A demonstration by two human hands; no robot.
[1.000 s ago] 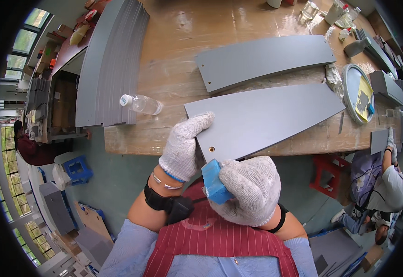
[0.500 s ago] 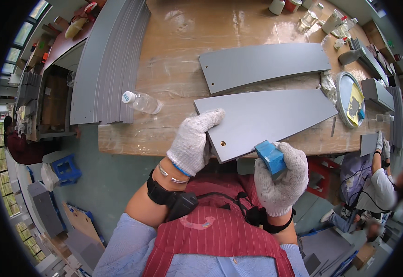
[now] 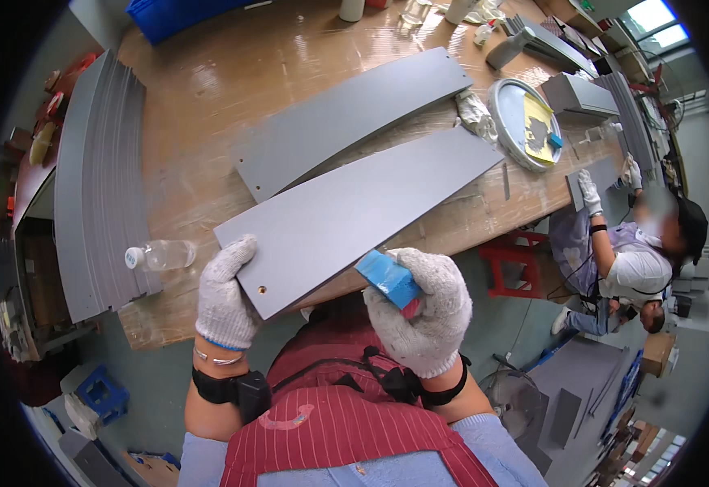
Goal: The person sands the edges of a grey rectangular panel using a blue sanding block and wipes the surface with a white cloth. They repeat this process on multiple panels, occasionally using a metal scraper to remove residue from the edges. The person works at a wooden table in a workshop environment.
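My left hand (image 3: 226,296), in a white knit glove, grips the near left corner of a long grey board (image 3: 363,211), its thumb on the top face. A small brass-coloured hole shows close to that corner. In my gloved right hand (image 3: 429,318) is a blue sanding block (image 3: 389,276), pinched between thumb and fingers just off the board's near edge. Part of the block is covered by the glove. Beyond lies a second grey board (image 3: 346,114), with two small holes at its left end.
A clear plastic bottle (image 3: 168,255) lies left of my left hand, beside a stack of grey boards (image 3: 99,187). To the right, a round lid (image 3: 497,109) carries a yellow sheet (image 3: 537,134) with grey paste. A gloved co-worker (image 3: 635,256) sits beyond a red stool (image 3: 513,264).
My view has turned, so the table and boards appear rotated and shifted left. My left hand still holds the board's corner, and the sanding block stays in my right hand.
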